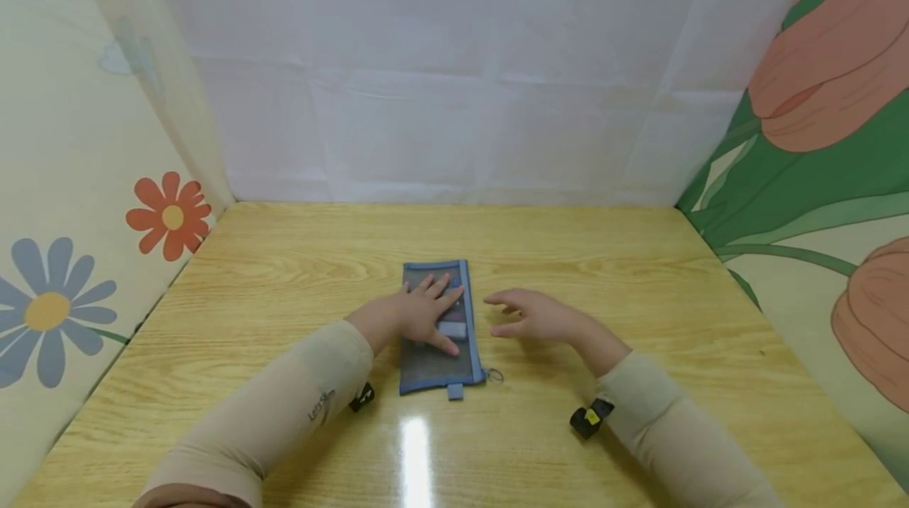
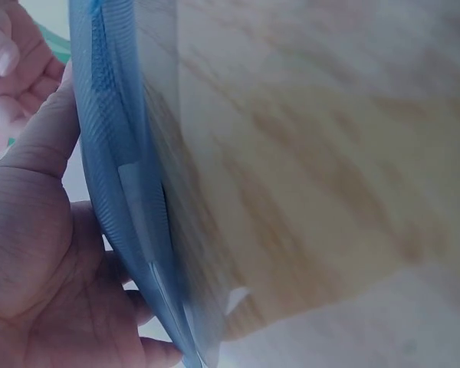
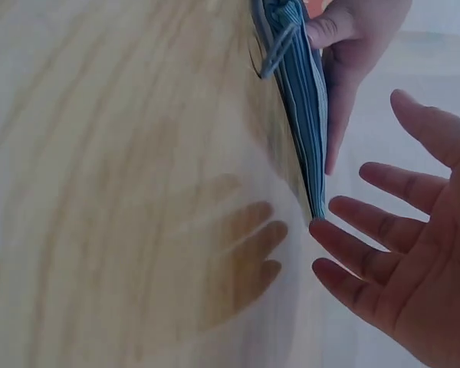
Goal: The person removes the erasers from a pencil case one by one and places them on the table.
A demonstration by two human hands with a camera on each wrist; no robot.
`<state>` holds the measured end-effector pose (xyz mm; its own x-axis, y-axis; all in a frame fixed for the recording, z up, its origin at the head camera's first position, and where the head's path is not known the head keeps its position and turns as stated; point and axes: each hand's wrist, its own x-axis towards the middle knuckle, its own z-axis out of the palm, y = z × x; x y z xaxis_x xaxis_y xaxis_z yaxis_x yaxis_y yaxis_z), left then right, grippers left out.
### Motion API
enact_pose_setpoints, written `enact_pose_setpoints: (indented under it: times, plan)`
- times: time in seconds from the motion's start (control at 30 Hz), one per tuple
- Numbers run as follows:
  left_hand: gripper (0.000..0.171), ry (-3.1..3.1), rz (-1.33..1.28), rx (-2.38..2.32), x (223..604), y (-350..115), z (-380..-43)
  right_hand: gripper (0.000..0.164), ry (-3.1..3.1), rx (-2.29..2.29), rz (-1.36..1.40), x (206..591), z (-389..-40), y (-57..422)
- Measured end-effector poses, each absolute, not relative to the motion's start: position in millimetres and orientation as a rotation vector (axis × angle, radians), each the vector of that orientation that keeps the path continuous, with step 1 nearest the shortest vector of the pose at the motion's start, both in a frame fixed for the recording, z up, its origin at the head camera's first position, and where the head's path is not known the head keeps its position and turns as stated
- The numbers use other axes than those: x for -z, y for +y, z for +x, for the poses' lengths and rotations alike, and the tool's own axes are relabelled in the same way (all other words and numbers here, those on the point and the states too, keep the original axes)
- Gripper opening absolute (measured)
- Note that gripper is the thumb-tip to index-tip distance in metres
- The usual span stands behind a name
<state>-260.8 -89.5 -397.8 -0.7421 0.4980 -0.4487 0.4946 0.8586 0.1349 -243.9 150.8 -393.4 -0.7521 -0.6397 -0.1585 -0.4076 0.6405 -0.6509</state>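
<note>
A blue-edged mesh zip pouch (image 1: 433, 367) lies flat on the wooden table, its zipper edge facing right and a small fabric tab at its near end. Something light blue shows through the mesh. My left hand (image 1: 422, 311) rests on top of the pouch with fingers spread, touching its upper face. Just right of the zipper edge, my right hand (image 1: 533, 315) hovers above the table, fingers apart and holding nothing. In the right wrist view the pouch (image 3: 303, 107) appears edge-on, with a metal ring (image 3: 278, 52) at its zipper end.
The wooden table (image 1: 298, 271) stretches around the pouch, with a bright light reflection near its front. A white sheet (image 1: 454, 82) hangs behind it. Flower-printed panels (image 1: 57, 137) stand along both sides. Each wrist carries a small black camera (image 1: 591, 418).
</note>
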Motion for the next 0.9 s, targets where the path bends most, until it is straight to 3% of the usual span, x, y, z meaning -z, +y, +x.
enact_pose_setpoints:
  times: [0.33, 0.9]
  plan:
    - [0.108, 2.558, 0.721, -0.028, 396.9, -88.4, -261.2, 0.028, 2.349, 0.887, -0.947, 399.4, -239.8, 142.5]
    - [0.108, 2.557, 0.723, -0.06, 398.7, -90.7, -260.3, 0.014, 2.213, 0.76, -0.945, 411.3, -236.0, 136.4]
